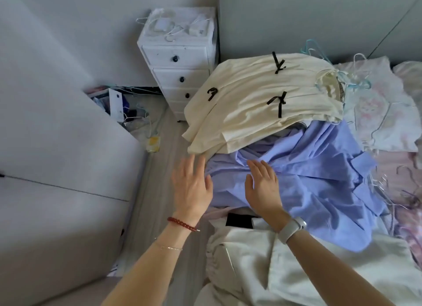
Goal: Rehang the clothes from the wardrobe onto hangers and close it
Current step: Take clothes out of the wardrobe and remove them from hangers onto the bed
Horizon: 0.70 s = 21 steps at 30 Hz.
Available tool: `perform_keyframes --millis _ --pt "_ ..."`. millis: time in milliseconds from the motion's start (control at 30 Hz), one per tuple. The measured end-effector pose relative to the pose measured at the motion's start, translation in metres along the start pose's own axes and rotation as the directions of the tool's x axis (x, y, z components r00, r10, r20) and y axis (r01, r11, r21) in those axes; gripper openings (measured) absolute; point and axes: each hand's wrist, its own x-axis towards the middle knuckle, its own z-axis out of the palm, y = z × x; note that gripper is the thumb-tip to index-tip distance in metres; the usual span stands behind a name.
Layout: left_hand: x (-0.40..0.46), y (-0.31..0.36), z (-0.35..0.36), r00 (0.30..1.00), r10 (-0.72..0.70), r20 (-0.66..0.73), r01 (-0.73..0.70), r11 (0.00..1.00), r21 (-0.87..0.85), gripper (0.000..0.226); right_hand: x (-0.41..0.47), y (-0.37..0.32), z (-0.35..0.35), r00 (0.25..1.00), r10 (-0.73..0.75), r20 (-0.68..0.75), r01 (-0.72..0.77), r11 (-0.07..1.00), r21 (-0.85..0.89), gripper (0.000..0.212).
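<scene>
A pile of clothes lies on the bed. On top at the back is a cream garment with black bows (258,100), on a hanger at its neck. Below it spreads a light blue shirt (319,173). Nearest me lies a white garment (262,260) with a black label. My right hand (262,189) hovers flat over or on the blue shirt, fingers straight. Beside the bed's edge, my left hand (193,187) is spread with nothing in it. Loose wire hangers (356,77) lie at the back right of the bed. The grey wardrobe door (57,123) stands to my left.
A white chest of drawers (178,61) stands against the wall, with hangers on top. Behind the wardrobe door the floor holds clutter, more hangers and a yellow tag (153,143). A narrow strip of wooden floor runs between wardrobe and bed. More hangers (388,191) lie at the right.
</scene>
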Motion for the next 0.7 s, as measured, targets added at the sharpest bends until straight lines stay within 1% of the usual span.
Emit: perform_keyframes --millis 133,200,267,300,400,433,467,500,533,567,633,700 --pt "-0.101 -0.031 0.007 0.997 -0.073 0.019 0.074 0.995 -0.061 0.05 -0.074 -0.023 0.025 0.982 -0.129 0.137 0.14 0.988 -0.072 0.042" --pt "-0.15 -0.048 0.009 0.992 -0.122 0.033 0.124 0.988 -0.091 0.05 -0.111 -0.037 0.035 0.956 -0.234 0.176 0.25 0.965 -0.075 0.038" --pt "-0.204 -0.062 0.008 0.995 -0.1 0.027 0.102 0.989 -0.11 0.049 -0.149 -0.048 0.045 0.921 -0.359 0.151 0.375 0.922 -0.095 0.032" --pt "-0.233 -0.068 0.009 0.997 -0.069 0.039 0.073 0.991 -0.108 0.049 -0.169 -0.053 0.051 0.904 -0.392 0.17 0.413 0.904 -0.112 0.033" --pt "-0.322 -0.088 0.014 0.999 -0.029 0.038 0.035 0.988 -0.149 0.043 -0.231 -0.061 0.076 0.831 -0.406 0.38 0.488 0.86 -0.15 0.034" --pt "-0.35 -0.096 0.017 0.998 -0.046 0.045 0.052 0.986 -0.159 0.04 -0.25 -0.064 0.086 0.795 -0.431 0.427 0.526 0.84 -0.132 0.033" --pt "-0.377 -0.107 0.018 0.996 -0.085 0.022 0.088 0.982 -0.167 0.039 -0.269 -0.072 0.093 0.741 -0.468 0.482 0.581 0.807 -0.108 0.032" --pt "-0.402 -0.119 0.018 0.987 -0.158 -0.01 0.154 0.972 -0.177 0.039 -0.288 -0.085 0.1 0.671 -0.511 0.537 0.641 0.764 -0.074 0.031" --pt "-0.428 -0.132 0.015 0.968 -0.253 0.012 0.25 0.948 -0.197 0.039 -0.306 -0.099 0.107 0.591 -0.557 0.583 0.696 0.717 -0.02 0.031" --pt "-0.452 -0.147 0.011 0.935 -0.352 0.047 0.355 0.913 -0.2 0.04 -0.323 -0.116 0.115 0.509 -0.598 0.619 0.738 0.673 0.042 0.034" --pt "-0.497 -0.181 0.005 0.854 -0.52 -0.018 0.511 0.845 -0.156 0.042 -0.351 -0.154 0.13 0.385 -0.667 0.638 0.791 0.594 0.145 0.034" --pt "-0.533 -0.211 -0.017 0.782 -0.614 -0.109 0.598 0.788 -0.146 0.04 -0.376 -0.197 0.144 0.281 -0.711 0.645 0.844 0.502 0.186 0.031"
